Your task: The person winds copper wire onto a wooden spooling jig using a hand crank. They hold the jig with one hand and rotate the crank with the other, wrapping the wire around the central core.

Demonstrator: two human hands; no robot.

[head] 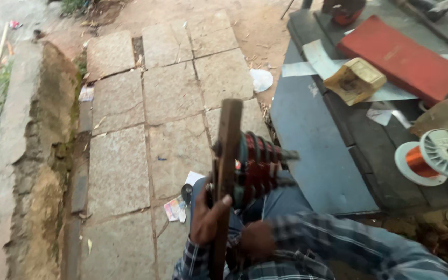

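— What's he got there?
— His left hand (207,218) grips a wooden board (225,176) upright over his lap, carrying a coil former (257,166) partly wound in red wire. His right hand (255,239) is blurred; I cannot tell its grip.
— Wire left?
— Plenty: the copper spool (434,158) sits at the counter's (312,140) right edge.

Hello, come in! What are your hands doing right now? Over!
Left hand grips upright wooden board on the lap. Right hand behind it, at the red coil former, grip unclear. Copper wire spool lies apart on dark platform.
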